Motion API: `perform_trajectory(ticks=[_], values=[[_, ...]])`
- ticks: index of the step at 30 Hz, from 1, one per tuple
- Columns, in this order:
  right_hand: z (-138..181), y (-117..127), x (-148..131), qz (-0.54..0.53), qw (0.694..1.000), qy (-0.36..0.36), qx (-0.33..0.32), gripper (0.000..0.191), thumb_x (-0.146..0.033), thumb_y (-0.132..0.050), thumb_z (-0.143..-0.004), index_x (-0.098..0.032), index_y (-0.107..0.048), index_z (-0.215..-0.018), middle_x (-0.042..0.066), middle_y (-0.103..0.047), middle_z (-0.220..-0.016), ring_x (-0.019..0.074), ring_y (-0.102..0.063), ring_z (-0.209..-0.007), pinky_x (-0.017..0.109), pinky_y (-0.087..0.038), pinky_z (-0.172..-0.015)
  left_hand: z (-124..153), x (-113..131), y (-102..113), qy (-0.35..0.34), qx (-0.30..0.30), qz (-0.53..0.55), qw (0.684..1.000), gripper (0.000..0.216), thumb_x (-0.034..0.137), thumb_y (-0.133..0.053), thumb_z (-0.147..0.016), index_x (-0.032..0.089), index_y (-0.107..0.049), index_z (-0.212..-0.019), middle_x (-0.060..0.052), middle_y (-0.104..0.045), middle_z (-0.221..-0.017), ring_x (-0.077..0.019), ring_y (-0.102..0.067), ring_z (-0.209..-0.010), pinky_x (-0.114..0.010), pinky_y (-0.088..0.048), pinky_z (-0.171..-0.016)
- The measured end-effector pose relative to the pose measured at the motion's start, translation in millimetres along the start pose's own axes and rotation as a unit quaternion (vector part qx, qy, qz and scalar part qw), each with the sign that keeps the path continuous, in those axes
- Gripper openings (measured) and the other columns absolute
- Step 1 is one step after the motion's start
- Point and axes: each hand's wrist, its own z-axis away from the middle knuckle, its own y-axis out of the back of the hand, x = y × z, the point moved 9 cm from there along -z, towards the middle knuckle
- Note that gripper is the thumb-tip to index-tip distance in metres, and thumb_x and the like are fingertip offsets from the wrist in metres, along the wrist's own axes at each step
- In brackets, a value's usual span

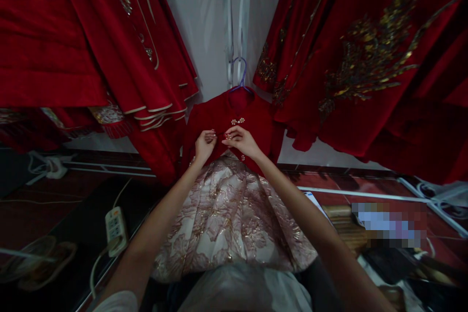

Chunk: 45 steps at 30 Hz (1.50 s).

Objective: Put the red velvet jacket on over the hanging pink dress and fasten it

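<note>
A red jacket (261, 119) hangs on a purple hanger (243, 72), straight in front of me. Pearl-like flower fasteners (238, 121) sit on its front, below the collar. My right hand (242, 141) is closed, its fingertips pinching the jacket front beside another beaded fastener (228, 137). Just to the left, my left hand (206, 145) is closed in a pinch against the jacket. A thin dark line runs between the two hands; I cannot tell whether it is thread or a fold. Beneath the jacket spreads a pale pink and gold brocade skirt (226, 209), reaching towards my lap.
Red garments (139, 48) hang on the left, and embroidered red ones (365, 68) on the right. A power strip (115, 230) with its cord lies at lower left. White rack bars (351, 196) run low on the right, near a wooden object (343, 226).
</note>
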Motion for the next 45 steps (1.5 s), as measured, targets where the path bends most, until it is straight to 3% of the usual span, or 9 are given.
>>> perform_trajectory(ticks=[4,9,16,25,31,36,40,45], values=[[-31,-15,28,0.082,0.995,0.004,0.062,0.021,-0.017,-0.068,-0.069,-0.017,-0.067,-0.090,0.001,-0.068,-0.085,0.0098,-0.063,-0.071,0.024,-0.053,-0.073,-2,-9,0,0.043,0.020,0.053,0.997,0.019,0.017,-0.062,-0.068,0.015,-0.062,-0.086,-0.005,-0.068,-0.084,-0.0124,-0.064,-0.075,-0.029,-0.053,-0.078],[-33,-19,36,0.130,0.986,0.000,0.101,0.015,-0.021,-0.062,-0.078,-0.019,-0.069,-0.091,0.002,-0.071,-0.085,0.0109,-0.065,-0.070,0.024,-0.053,-0.070,2,-7,1,0.065,0.008,0.078,0.995,0.020,0.021,-0.065,-0.069,0.013,-0.065,-0.087,-0.007,-0.071,-0.088,-0.0139,-0.066,-0.079,-0.032,-0.054,-0.083],[-30,-21,28,0.159,0.984,0.027,0.075,0.016,-0.020,-0.060,-0.079,-0.020,-0.071,-0.091,0.002,-0.072,-0.090,0.0124,-0.066,-0.073,0.025,-0.054,-0.071,3,-1,3,0.050,-0.009,0.072,0.996,0.025,0.020,-0.065,-0.069,0.013,-0.067,-0.093,-0.009,-0.071,-0.095,-0.0142,-0.067,-0.082,-0.032,-0.054,-0.085],[-31,-21,23,0.208,0.971,0.068,0.097,0.016,-0.021,-0.060,-0.080,-0.019,-0.071,-0.091,0.005,-0.070,-0.090,0.0136,-0.066,-0.070,0.026,-0.053,-0.070,2,4,6,0.042,-0.017,0.052,0.998,0.026,0.030,-0.067,-0.071,0.014,-0.071,-0.091,-0.009,-0.073,-0.091,-0.0165,-0.068,-0.079,-0.033,-0.055,-0.082],[-34,-22,25,0.223,0.967,0.070,0.106,0.015,-0.023,-0.059,-0.082,-0.018,-0.070,-0.089,0.005,-0.068,-0.090,0.0131,-0.065,-0.069,0.026,-0.053,-0.071,-4,0,9,0.053,-0.059,0.018,0.997,0.025,0.030,-0.069,-0.070,0.014,-0.072,-0.089,-0.008,-0.073,-0.086,-0.0188,-0.069,-0.076,-0.035,-0.055,-0.078],[-29,-22,27,0.203,0.971,0.073,0.099,0.016,-0.026,-0.057,-0.083,-0.019,-0.068,-0.092,0.004,-0.069,-0.091,0.0130,-0.066,-0.073,0.027,-0.054,-0.074,-11,-3,6,0.046,-0.103,0.059,0.992,0.017,0.023,-0.068,-0.069,0.014,-0.068,-0.083,-0.007,-0.071,-0.086,-0.0160,-0.067,-0.078,-0.035,-0.053,-0.083],[-9,-14,37,0.118,0.992,0.039,0.038,0.022,-0.028,-0.048,-0.088,-0.019,-0.063,-0.102,0.004,-0.069,-0.098,0.0139,-0.067,-0.087,0.028,-0.056,-0.074,6,-21,20,0.022,-0.072,-0.032,0.997,0.024,0.010,-0.063,-0.067,0.016,-0.061,-0.090,-0.006,-0.065,-0.088,-0.0139,-0.063,-0.078,-0.033,-0.053,-0.079],[25,17,45,0.210,0.977,0.002,0.039,0.018,-0.019,-0.050,-0.083,-0.019,-0.063,-0.095,0.004,-0.068,-0.086,0.0129,-0.065,-0.073,0.027,-0.053,-0.068,45,-49,28,0.021,-0.058,-0.140,0.988,0.026,0.009,-0.063,-0.065,0.017,-0.056,-0.089,-0.005,-0.059,-0.092,-0.0137,-0.060,-0.076,-0.033,-0.052,-0.075]])
